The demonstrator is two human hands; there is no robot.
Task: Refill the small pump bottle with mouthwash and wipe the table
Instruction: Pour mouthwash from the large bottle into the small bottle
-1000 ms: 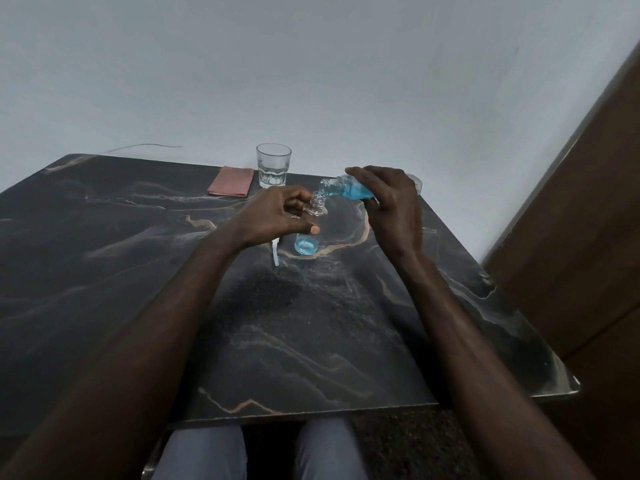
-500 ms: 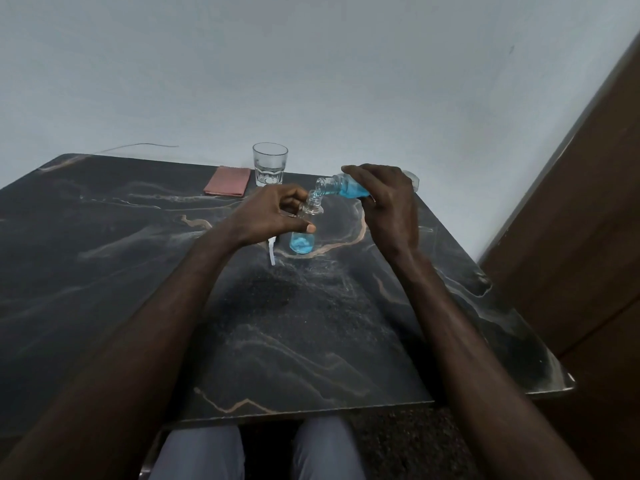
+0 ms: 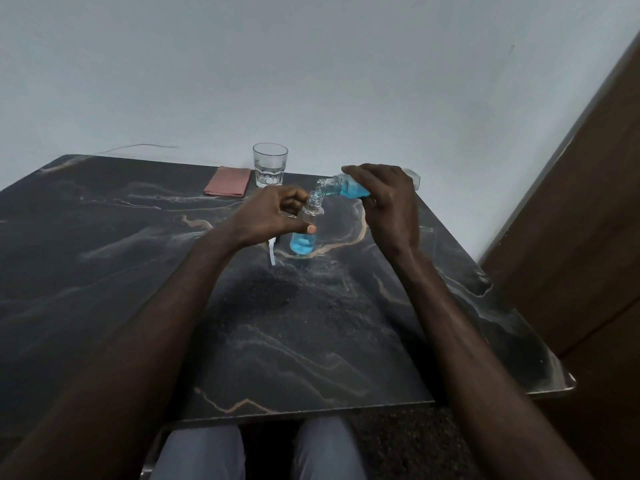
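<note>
Small clear plastic pump bottle (image 3: 304,233), its pump off and its neck open, stands on the dark marbled bench (image 3: 311,341) with blue mouthwash filling only its lower part. My left hand (image 3: 273,216) steadies it, fingers (image 3: 310,229) wrapped round its upper body just below the neck. My right hand (image 3: 388,199) is clamped on the larger clear mouthwash bottle (image 3: 346,188), tipped almost flat, mouth just above the small neck.

I judge the little bottle light and top-heavy to tip while so little is in it, so a hold high on the shoulder suits it. Its thin wall likely gives if I squeeze hard, and any spill would make it slippery. The narrow neck leaves little margin for the stream.

A white pump tube (image 3: 272,252) lies on the bench beside my left wrist. At the far edge, well apart, sit a folded pink cloth (image 3: 227,181) and a clear drinking glass (image 3: 269,164).
</note>
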